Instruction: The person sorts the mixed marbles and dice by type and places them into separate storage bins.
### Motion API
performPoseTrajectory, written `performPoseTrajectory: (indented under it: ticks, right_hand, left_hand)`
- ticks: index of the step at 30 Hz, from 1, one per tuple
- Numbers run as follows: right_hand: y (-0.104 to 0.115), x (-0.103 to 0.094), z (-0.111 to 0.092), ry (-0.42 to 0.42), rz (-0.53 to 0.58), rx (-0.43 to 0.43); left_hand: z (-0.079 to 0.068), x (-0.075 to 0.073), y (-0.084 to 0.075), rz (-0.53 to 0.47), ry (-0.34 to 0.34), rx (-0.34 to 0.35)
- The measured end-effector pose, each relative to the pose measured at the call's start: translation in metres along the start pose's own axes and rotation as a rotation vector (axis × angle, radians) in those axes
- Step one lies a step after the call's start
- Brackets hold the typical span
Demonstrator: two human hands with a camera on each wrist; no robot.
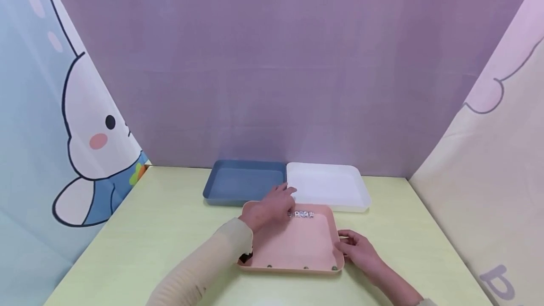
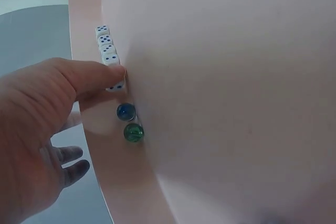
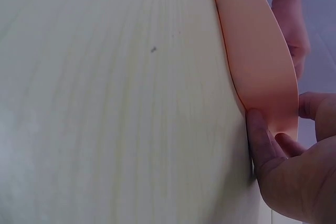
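Observation:
A pink tray (image 1: 297,244) lies at the front of the table, with a row of white dice (image 1: 302,214) along its far wall. My left hand (image 1: 278,204) reaches over the far left part of this tray. Its thumb and a finger pinch a die (image 2: 116,85) at the end of the row, which they partly cover. Beside that die sit a blue marble (image 2: 126,112) and a green marble (image 2: 134,132), against the same wall. At the tray's right side my right hand (image 1: 359,251) grips the wall, with fingers at the rim and a digit low against the outside.
Behind the pink tray stand a blue tray (image 1: 246,181) and a white tray (image 1: 327,185), side by side. Small greenish balls (image 1: 306,268) lie along the pink tray's near edge. A purple cloth (image 1: 272,70) hangs behind the pale table (image 1: 140,230), with printed cloths at both sides.

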State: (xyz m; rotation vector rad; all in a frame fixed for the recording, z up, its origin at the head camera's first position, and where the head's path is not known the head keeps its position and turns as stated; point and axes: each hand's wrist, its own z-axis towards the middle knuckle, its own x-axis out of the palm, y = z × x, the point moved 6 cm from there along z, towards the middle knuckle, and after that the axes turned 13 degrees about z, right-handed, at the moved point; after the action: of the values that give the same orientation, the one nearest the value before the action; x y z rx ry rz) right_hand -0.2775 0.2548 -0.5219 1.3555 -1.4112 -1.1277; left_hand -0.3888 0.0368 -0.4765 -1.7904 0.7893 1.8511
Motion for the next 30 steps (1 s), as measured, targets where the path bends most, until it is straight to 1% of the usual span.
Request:
performPoseTrajectory:
  ticks: [4, 11, 14, 15, 17, 20, 22, 25, 28, 30]
  right_hand:
    - [0.001, 0.0, -0.002, 0.005, -0.01, -0.002]
    - [0.0, -0.004, -0.005, -0.008, -0.005, 0.003]
    - [-0.001, -0.005, -0.007, -0.012, -0.002, 0.007]
    - [-0.001, -0.005, -0.008, -0.013, -0.001, 0.008]
    - [-0.001, -0.005, -0.009, -0.011, -0.002, 0.011]
    - [0.0, -0.004, -0.01, -0.003, 0.002, 0.009]
    - [0.001, -0.004, -0.01, -0.001, 0.004, 0.006]
    - [0.002, -0.004, -0.009, 0.004, 0.006, 0.005]
    - [0.002, -0.004, -0.01, 0.004, 0.007, 0.007]
    - [0.002, -0.004, -0.01, 0.002, 0.005, 0.011]
  left_hand:
    - [-0.003, -0.003, 0.002, -0.106, -0.022, 0.021]
    - [-0.001, -0.006, 0.008, -0.285, -0.071, 0.079]
    - [-0.001, -0.005, 0.012, -0.401, -0.076, 0.085]
    - [-0.001, -0.004, 0.014, -0.454, -0.078, 0.087]
    - [-0.001, 0.001, 0.02, -0.566, -0.083, 0.069]
    - [0.0, 0.004, 0.03, -0.73, -0.13, 0.026]
    - [0.002, 0.005, 0.037, -0.818, -0.171, -0.006]
    - [0.003, 0.006, 0.044, -0.896, -0.216, -0.048]
    - [0.005, 0.009, 0.05, -0.935, -0.233, -0.074]
    - [0.006, 0.011, 0.053, -0.942, -0.238, -0.088]
